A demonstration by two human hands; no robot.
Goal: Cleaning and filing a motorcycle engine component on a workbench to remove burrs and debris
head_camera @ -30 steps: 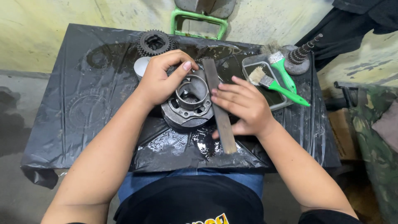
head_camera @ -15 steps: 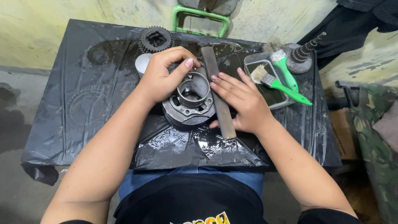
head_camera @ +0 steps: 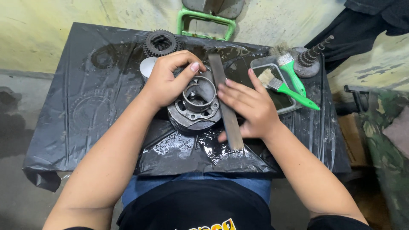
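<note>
Left hand (head_camera: 168, 81) grips the rim of a round metal engine part (head_camera: 194, 106) at the centre of the counter (head_camera: 85, 106), which is covered in black plastic. Right hand (head_camera: 249, 108) presses a flat metal file (head_camera: 226, 102) across the part. Behind: toothed gear (head_camera: 160, 42); right: two green-handled brushes (head_camera: 294, 81) over a grey tray (head_camera: 260, 64).

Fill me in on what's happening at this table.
A person sits at a small table covered in black plastic sheet. The left hand steadies a round, finned metal engine part, thumb on its rim. The right hand presses a long flat metal file laid across that part's edge. The sheet beneath looks wet and oily. Behind lie a toothed gear, a metal tray with two green-handled brushes and a stepped gear shaft.
</note>
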